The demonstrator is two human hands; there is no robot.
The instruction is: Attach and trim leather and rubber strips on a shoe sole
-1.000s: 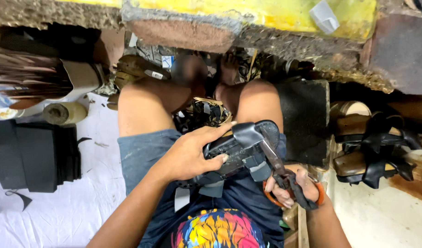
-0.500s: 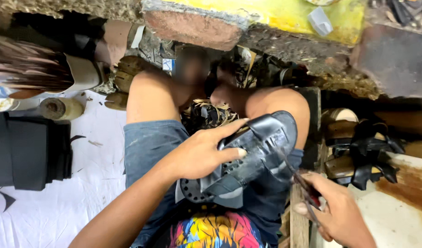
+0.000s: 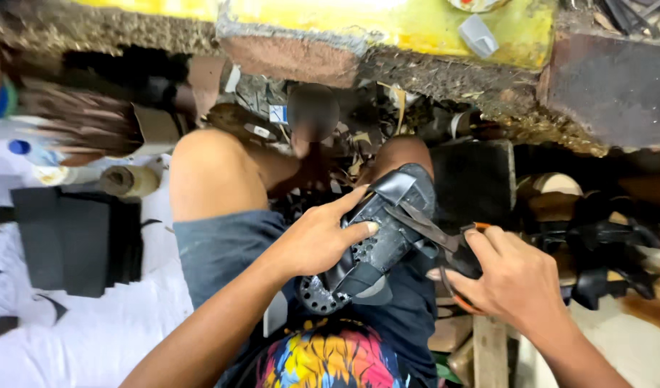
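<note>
Left grip (image 3: 317,241) holds sandal (image 3: 377,237) beside stacked sandals (image 3: 596,244)

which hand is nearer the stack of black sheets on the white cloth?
Left. The left hand grips the black sandal on the lap, on the side toward the stack of black sheets. The right hand holds an orange-handled tool beyond the sandal, farther away.

A black sandal (image 3: 377,241) lies tilted across the seated person's lap, toe end up by the right knee, heel end low; its sole shows a perforated patch and a rounded, studded edge; dark straps cross it; orange-handled scissors (image 3: 456,262) sit just beside its strap.
</note>
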